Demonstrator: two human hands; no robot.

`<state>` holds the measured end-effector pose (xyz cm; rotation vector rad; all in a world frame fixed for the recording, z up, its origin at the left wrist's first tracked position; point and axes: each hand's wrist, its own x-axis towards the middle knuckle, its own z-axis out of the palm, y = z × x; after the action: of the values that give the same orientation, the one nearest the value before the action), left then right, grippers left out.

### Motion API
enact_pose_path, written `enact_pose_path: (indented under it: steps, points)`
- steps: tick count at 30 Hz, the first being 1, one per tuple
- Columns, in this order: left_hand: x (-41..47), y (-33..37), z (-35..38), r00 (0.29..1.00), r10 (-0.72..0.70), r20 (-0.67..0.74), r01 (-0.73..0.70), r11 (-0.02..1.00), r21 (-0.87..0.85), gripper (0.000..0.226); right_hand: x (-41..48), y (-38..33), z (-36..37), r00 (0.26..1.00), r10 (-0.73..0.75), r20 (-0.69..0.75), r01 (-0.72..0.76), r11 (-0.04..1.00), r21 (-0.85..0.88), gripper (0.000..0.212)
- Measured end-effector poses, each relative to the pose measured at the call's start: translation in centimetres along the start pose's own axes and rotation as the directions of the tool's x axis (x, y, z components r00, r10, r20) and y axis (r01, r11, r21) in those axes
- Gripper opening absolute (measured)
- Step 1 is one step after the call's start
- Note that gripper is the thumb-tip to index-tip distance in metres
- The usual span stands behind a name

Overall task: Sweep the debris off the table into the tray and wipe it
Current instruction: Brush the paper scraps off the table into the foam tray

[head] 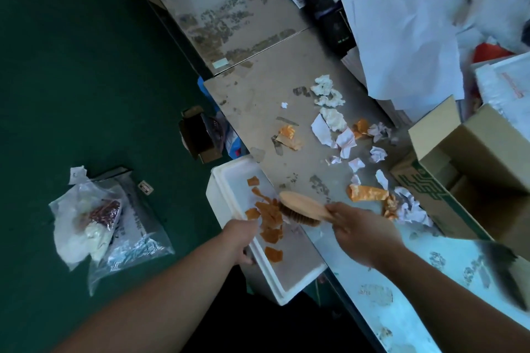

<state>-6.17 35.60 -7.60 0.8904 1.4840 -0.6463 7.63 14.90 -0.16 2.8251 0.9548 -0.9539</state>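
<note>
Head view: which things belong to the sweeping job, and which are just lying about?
Job: brush in right hand; white tray held by left hand; orange scraps in it; crumpled paper on table.
Lying about: cardboard box; plastic bags on floor; large paper sheets.

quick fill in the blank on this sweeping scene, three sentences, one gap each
1. The right hand grips a wooden ____ by its handle.
2. The left hand holds the white ____ at the edge of the table.
3. The scraps lying in the tray are ____ in colour.
Missing words: brush; tray; orange.
</note>
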Motion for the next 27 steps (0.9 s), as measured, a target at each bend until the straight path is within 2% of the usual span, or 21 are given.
enact_pose_path:
  steps: [3, 7, 10, 14, 19, 22, 27]
  points:
    - [0.7, -0.2, 0.1, 1.000, -0.006, 0.016, 0.007, 0.999, -0.053, 0.014, 0.1, -0.5, -0.3, 0.999, -0.019, 0.031, 0.017, 0.999, 0.042, 0.040]
    - [1.4, -0.5, -0.1, 0.999, -0.006, 0.038, 0.008, 0.998, -0.056, 0.017, 3.0, -0.5, -1.7, 0.988, -0.015, -0.151, 0.031, 0.994, 0.100, 0.034]
    - [1.8, -0.4, -0.3, 0.999, 0.002, 0.040, 0.000, 1.000, -0.029, 0.035, 5.7, -0.4, -3.3, 0.960, 0.008, -0.280, 0.027, 0.992, 0.121, 0.035]
    - [2.1, 0.0, -0.8, 0.999, -0.020, 0.040, 0.021, 0.999, -0.029, 0.038, 8.8, -0.9, -5.4, 0.944, 0.015, -0.329, 0.042, 0.986, 0.164, 0.030]
    - [2.3, 0.4, -1.0, 0.998, -0.031, 0.049, 0.032, 0.999, -0.015, 0.054, 11.0, -1.6, -6.2, 0.954, -0.003, -0.300, 0.038, 0.993, 0.111, 0.027]
    - [2.1, 0.5, -1.2, 0.998, -0.040, 0.051, 0.041, 0.999, -0.022, 0.061, 10.7, -1.7, -5.5, 0.979, 0.010, -0.205, -0.005, 1.000, 0.026, 0.034]
    - [3.1, 0.3, -1.0, 0.998, -0.052, 0.037, 0.052, 0.999, -0.009, 0.049, 7.3, -2.1, -4.0, 0.999, -0.035, -0.016, 0.034, 0.998, -0.048, 0.034]
